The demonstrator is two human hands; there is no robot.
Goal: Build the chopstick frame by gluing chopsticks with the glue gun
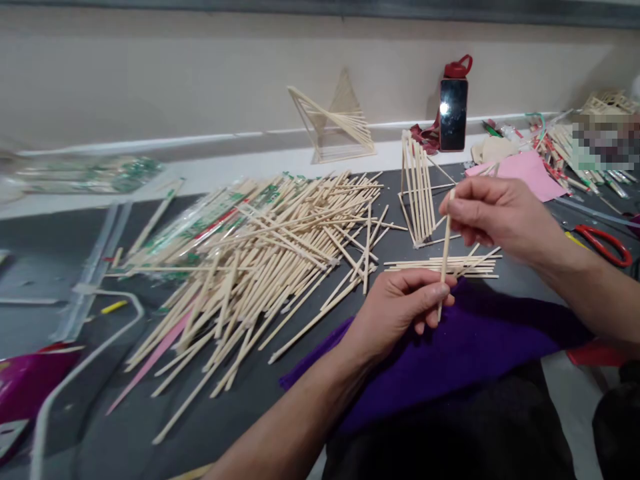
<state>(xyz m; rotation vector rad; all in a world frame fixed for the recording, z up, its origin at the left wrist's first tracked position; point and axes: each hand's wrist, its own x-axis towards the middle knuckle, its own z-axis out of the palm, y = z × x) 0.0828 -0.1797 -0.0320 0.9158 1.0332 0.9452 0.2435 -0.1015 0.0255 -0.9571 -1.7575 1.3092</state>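
Between my two hands a pale wooden stick [447, 247] stands nearly upright. My left hand [413, 300] pinches its lower part, and the fingers of my right hand [480, 210] close on its top end. A purple cloth [450, 353] lies beneath them over the front edge. Just behind my left hand is a small row of parallel sticks [480, 268]. Beyond that stands a stick frame [419, 190] with several slats. To the left spreads a large loose pile of sticks [290, 253] on the dark table [240, 427].
A twisted stick model [335, 127] and a phone [453, 115] before a red-capped bottle [458, 67] stand by the wall. Red-handled scissors [605, 245] and pink paper [525, 175] lie right. On the left are wrapped sticks [90, 175], a white cable [95, 353] and a magenta object [35, 387].
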